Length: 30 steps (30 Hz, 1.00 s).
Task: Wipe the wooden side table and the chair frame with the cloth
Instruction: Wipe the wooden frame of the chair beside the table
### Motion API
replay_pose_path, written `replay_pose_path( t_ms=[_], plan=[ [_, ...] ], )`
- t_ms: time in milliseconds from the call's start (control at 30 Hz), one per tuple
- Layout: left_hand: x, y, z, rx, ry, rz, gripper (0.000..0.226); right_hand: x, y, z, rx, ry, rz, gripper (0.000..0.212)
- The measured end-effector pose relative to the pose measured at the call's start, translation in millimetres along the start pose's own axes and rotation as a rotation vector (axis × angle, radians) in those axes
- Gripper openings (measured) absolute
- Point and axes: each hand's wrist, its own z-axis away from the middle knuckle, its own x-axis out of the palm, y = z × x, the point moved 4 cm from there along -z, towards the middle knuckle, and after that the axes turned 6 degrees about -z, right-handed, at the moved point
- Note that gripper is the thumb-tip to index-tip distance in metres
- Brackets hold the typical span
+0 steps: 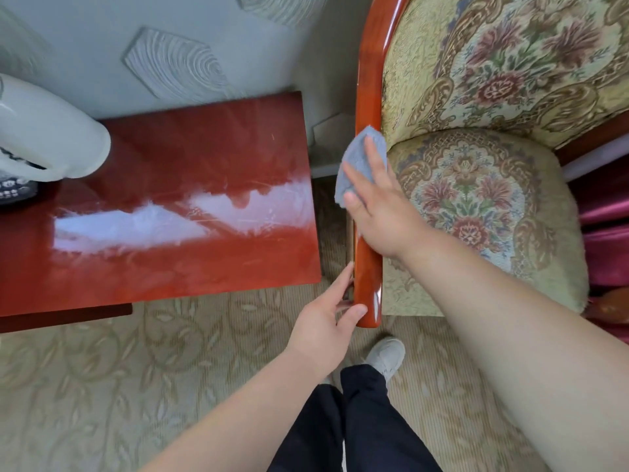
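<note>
A person's left hand [326, 318] curls thumb and fingers round the front end of the chair frame [367, 97]. The right hand [377, 206], fingers straight and spread, presses a blue cloth [357, 158] flat on the armrest farther along. Patterned carpet [136, 369] lies below. At left, the glossy wooden side table [190, 158] carries a white jug [44, 131], its contents hidden, against a textured wall [170, 46].

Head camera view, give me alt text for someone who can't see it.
A person's right hand presses a blue-grey cloth flat against a glossy wooden chair arm, while the left hand holds the arm's front end. A red-brown side table stands to the left, apart from the chair.
</note>
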Motion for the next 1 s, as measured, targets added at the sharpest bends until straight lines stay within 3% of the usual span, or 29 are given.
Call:
replay_pose_path(
  t_ms=[167,300,433,533,600,700,800,1000],
  plan=[
    [-5.3,-9.4,-7.3,0.016,-0.034,0.069,0.066,18.2,-2.1,69.2,-0.009,-0.031,-0.153,0.064],
    [-18.9,-11.8,-12.6,0.085,-0.078,-0.039,0.038,46.2,-7.9,146.1,-0.036,-0.161,-0.044,0.069],
    [-35.7,-5.1,-15.9,0.180,-0.105,-0.219,0.053,61.2,-0.7,170.6,-0.034,-0.178,0.122,0.072],
    [-34.9,-7.7,-16.0,0.220,-0.081,-0.343,0.044,53.9,4.7,147.1,-0.097,-0.106,0.173,0.069],
    [-32.0,-7.6,-12.4,0.262,-0.105,-0.400,0.053,42.8,5.7,122.4,-0.092,-0.048,0.163,0.066],
    [-31.9,-9.5,-9.4,0.241,-0.133,-0.395,0.073,34.5,2.1,102.5,-0.096,0.022,0.092,0.058],
    [-28.2,-13.3,-11.9,0.246,-0.136,-0.389,0.068,50.2,-1.2,131.6,-0.091,0.059,0.029,0.059],
    [-32.5,-11.5,-12.2,0.231,-0.212,-0.386,0.086,99.3,17.0,201.9,-0.112,0.026,0.166,0.065]
  ],
)
